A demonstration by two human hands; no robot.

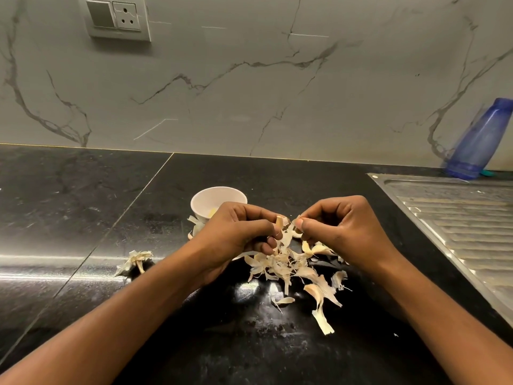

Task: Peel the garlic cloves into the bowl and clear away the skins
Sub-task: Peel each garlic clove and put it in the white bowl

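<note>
On the black counter [83, 204], near its middle, both hands meet just above a heap of loose skins [288, 269]. The left hand [236, 232] has all fingers curled, and its thumb and forefinger hold a garlic clove [278, 221] by the lower part, so that the pale tip stands up. The right hand [341, 226] is curled too; its thumb and forefinger pinch a strip of skin [288, 233] that hangs from the clove, very close to the left fingertips. The other fingers of both hands are folded into the palm and I cannot tell if they hold something more. The white bowl [211, 198] stands right behind the left hand, partly hidden by it, and a small yellowish piece lies inside. A few skins also lie against the bowl's side. One dry tuft of skin [136, 261] lies alone, to the left of the left forearm. At the right side is a steel draining board [458, 218], and behind it a blue bottle [480, 140] by the marble wall [249, 93]. A wall socket [118, 18] is at the upper left.
</note>
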